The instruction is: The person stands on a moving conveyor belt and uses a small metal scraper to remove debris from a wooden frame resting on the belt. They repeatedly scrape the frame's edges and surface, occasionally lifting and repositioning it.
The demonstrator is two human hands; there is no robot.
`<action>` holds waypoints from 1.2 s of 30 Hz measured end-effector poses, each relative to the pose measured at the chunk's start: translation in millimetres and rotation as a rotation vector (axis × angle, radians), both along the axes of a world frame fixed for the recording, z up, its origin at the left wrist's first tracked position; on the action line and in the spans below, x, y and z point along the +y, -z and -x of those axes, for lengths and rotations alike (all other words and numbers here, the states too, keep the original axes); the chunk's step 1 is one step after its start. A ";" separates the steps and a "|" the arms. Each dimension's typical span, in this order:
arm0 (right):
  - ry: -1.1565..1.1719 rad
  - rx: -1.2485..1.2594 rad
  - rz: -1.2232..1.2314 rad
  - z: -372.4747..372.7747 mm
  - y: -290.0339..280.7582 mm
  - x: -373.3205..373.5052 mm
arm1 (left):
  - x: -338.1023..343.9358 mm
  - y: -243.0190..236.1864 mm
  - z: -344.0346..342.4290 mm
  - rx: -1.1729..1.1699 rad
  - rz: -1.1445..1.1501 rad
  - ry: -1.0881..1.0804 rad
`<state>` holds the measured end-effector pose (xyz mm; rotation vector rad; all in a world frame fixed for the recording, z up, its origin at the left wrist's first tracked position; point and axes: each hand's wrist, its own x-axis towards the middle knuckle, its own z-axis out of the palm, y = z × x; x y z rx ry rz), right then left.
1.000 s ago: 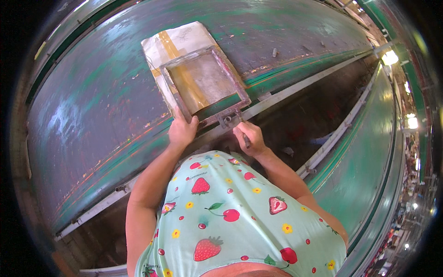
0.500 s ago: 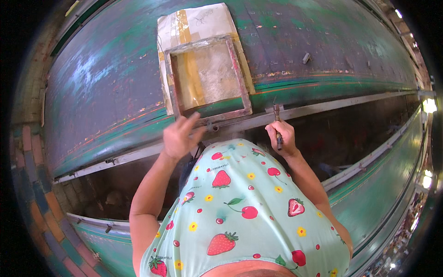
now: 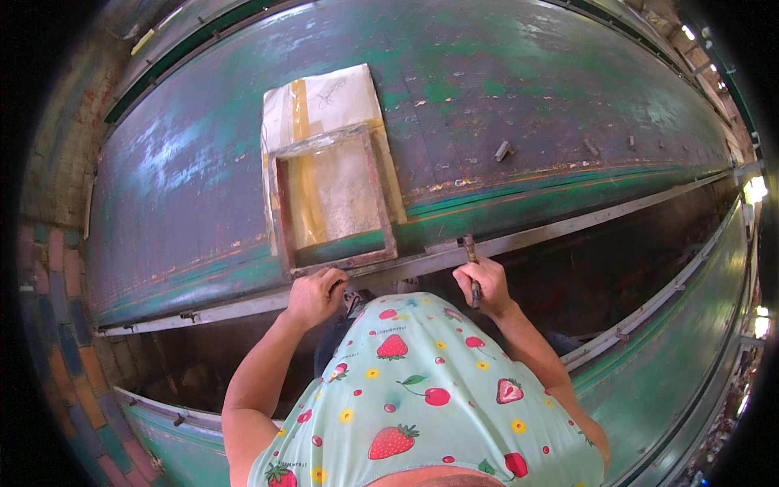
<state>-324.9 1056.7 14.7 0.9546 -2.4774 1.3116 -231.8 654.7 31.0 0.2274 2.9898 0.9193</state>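
My right hand (image 3: 483, 288) grips an upright, worn metal hammer-like tool (image 3: 470, 247) beside the steel rail (image 3: 435, 261). My left hand (image 3: 318, 296) is curled at that rail, just below the screen frame, around a small dark piece I cannot make out. The reddish-brown screen frame (image 3: 385, 220), with its cloudy, tape-streaked middle, lies on a taped white board (image 3: 333, 97) on the long green-grey table (image 3: 178, 211).
Several small metal blocks (image 3: 503, 149) sit along the table to the right. Between this table and a second green bench (image 3: 665, 325) behind me is a dark gap holding my legs. Multicoloured bricks (image 3: 61, 308) show at far left, and lights (image 3: 755, 189) at far right.
My left hand has left the frame's edge, spread its fingers, and closed again at the rail. My right hand has moved the tool rightward, away from the frame's corner fitting. The view has turned.
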 end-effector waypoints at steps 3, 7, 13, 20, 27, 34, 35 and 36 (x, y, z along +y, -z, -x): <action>0.131 -0.003 0.051 -9.7 7.5 17.3 | -9.3 -1.0 -1.9 -0.043 -0.157 -0.145; 0.349 0.018 0.106 -7.8 12.0 28.5 | -50.3 16.6 16.3 0.111 -0.104 -0.734; 0.505 0.075 -0.122 64.7 7.8 24.8 | -96.3 44.1 10.3 -0.052 -0.172 -0.754; 0.757 -0.189 -0.600 168.0 5.6 13.2 | -106.9 46.8 25.4 -0.152 -0.393 -0.628; 0.918 -0.357 -0.661 238.0 18.2 18.1 | -124.0 15.8 51.9 -0.178 -0.436 -0.537; 0.878 -0.401 -0.558 253.9 36.7 24.6 | -80.6 11.5 84.6 -0.190 -0.346 -0.501; 0.874 -0.407 -0.539 256.1 40.9 29.3 | -62.2 15.0 91.6 -0.183 -0.381 -0.506; 0.874 -0.415 -0.521 258.1 44.3 37.0 | -41.2 18.5 99.7 -0.178 -0.417 -0.508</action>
